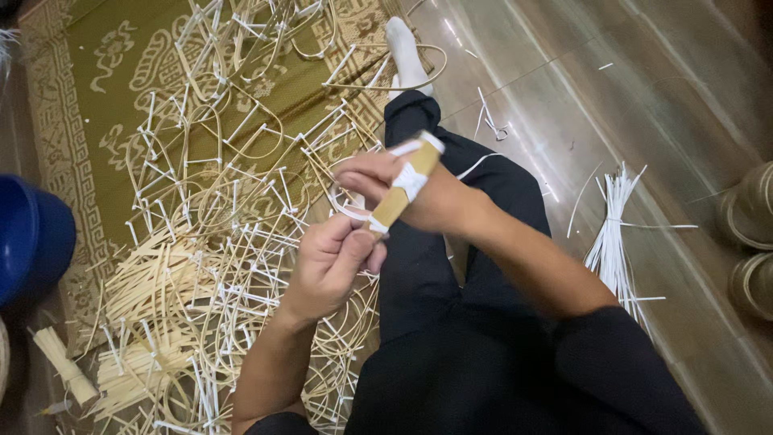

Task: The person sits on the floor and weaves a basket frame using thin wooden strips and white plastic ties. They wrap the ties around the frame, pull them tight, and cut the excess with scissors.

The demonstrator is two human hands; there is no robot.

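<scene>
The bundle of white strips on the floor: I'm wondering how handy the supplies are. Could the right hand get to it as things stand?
Probably yes: the white strips lie beside the right arm, nothing between, though the right hand holds a bamboo strip.

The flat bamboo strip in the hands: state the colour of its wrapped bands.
White bands on the tan strip, head view.

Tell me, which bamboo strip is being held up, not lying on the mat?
The flat tan bamboo strip with white ties, pinched between the left hand and right hand above the lap. All the other strips lie heaped on the green mat.
</scene>
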